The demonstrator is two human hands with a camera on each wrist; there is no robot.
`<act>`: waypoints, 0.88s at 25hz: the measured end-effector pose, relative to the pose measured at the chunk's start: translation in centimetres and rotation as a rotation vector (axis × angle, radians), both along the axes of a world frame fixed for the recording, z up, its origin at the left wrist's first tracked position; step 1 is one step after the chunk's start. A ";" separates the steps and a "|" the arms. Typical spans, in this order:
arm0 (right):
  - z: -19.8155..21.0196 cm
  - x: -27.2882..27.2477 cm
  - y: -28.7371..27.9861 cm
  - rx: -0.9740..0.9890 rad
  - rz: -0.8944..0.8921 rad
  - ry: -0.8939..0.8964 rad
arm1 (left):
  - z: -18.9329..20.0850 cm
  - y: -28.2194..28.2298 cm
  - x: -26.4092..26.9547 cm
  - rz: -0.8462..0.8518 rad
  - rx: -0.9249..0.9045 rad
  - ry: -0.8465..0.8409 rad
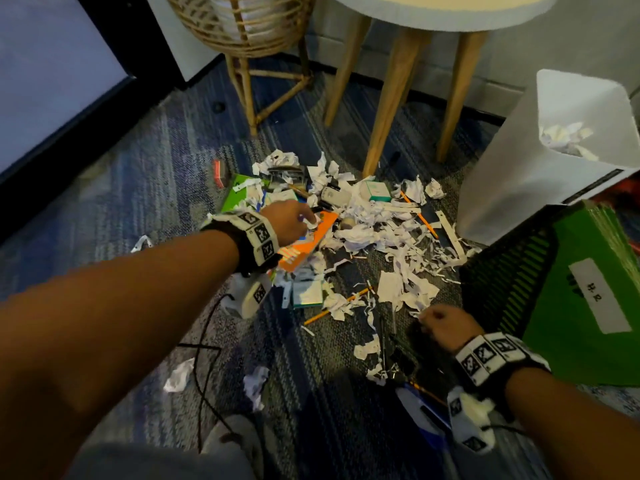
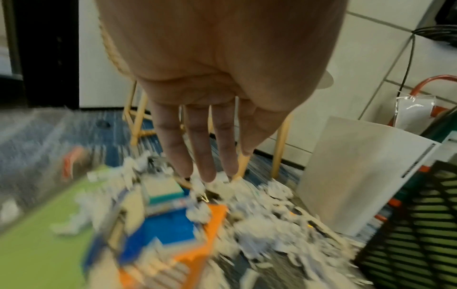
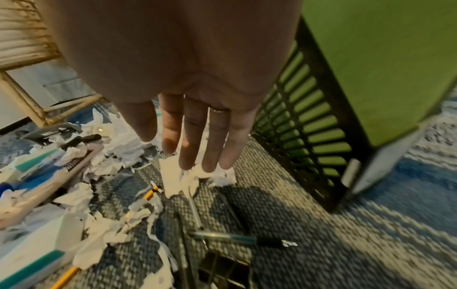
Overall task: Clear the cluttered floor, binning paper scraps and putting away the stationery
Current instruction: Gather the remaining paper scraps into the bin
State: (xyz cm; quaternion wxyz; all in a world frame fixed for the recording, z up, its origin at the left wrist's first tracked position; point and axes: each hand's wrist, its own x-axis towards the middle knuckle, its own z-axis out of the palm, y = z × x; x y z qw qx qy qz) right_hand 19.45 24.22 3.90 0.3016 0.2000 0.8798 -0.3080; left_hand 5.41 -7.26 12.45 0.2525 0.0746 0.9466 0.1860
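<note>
Torn and crumpled paper scraps lie heaped on the blue carpet, mixed with pencils, an orange notebook, a green folder and a teal-edged note box. My left hand reaches over the orange notebook. Its fingers are straight and point down, the tips at the scraps. My right hand hovers with straight fingers just above a white scrap, holding nothing. A green pen lies on the carpet nearer to me.
A white bin with crumpled paper inside stands at the right. Beside it a black mesh basket holds a green file. Wooden table legs and a rattan stand are behind the pile. A black cable trails below my left arm.
</note>
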 end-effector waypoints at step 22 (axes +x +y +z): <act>6.3 -10.6 -0.2 0.110 0.075 0.076 | 2.6 5.5 -9.7 -0.900 -0.659 0.275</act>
